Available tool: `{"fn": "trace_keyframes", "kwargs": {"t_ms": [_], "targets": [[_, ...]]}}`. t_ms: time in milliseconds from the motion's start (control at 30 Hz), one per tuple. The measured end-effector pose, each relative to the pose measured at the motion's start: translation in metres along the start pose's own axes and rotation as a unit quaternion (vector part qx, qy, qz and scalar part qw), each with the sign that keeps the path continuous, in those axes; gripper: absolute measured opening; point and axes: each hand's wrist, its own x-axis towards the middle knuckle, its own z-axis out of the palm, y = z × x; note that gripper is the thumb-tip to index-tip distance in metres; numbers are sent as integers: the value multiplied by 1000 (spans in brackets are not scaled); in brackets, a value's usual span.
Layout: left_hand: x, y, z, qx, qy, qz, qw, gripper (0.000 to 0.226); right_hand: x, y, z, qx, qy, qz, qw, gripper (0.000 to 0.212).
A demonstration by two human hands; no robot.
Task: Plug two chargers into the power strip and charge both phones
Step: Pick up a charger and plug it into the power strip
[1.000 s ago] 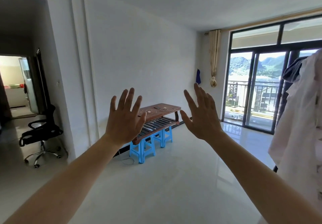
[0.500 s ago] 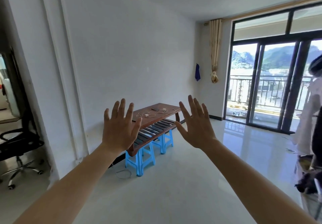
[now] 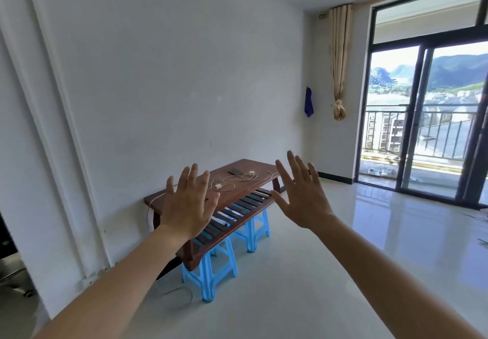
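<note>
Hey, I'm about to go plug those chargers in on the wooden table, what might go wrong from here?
1. The white charger cables lie in a loose tangle on the wooden table; pulling one may drag the other, or the dark phone beside them.
2. A cord hangs off the table's near end toward the floor and could catch a foot.
3. Only one phone is clearly visible, and no power strip; both may need finding.

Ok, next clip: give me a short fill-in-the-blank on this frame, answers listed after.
1. Both the left hand and the right hand are ____ and hold nothing.
2. The dark phone lies on the brown ____.
3. The stools under the table are ____ in colour.
4. The white chargers sit among tangled ____.

Answers: open; table; blue; cables
</note>
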Motion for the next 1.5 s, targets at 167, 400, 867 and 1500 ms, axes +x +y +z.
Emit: {"fn": "trace_keyframes", "kwargs": {"t_ms": [167, 400, 867, 1500], "targets": [[79, -50, 74, 7, -6, -16, 1000, 71, 100, 3, 103, 33, -39, -6, 999, 80], [196, -126, 205, -34, 2, -39, 999, 72, 218, -16, 266, 34, -89, -46, 994, 76], [397, -151, 495, -125, -130, -9, 984, 72, 371, 71, 545, 62, -173, 7, 983, 68], [571, -237, 770, -81, -255, -248, 931, 67, 609, 34, 912, 170, -357, -191, 899, 75]]}}
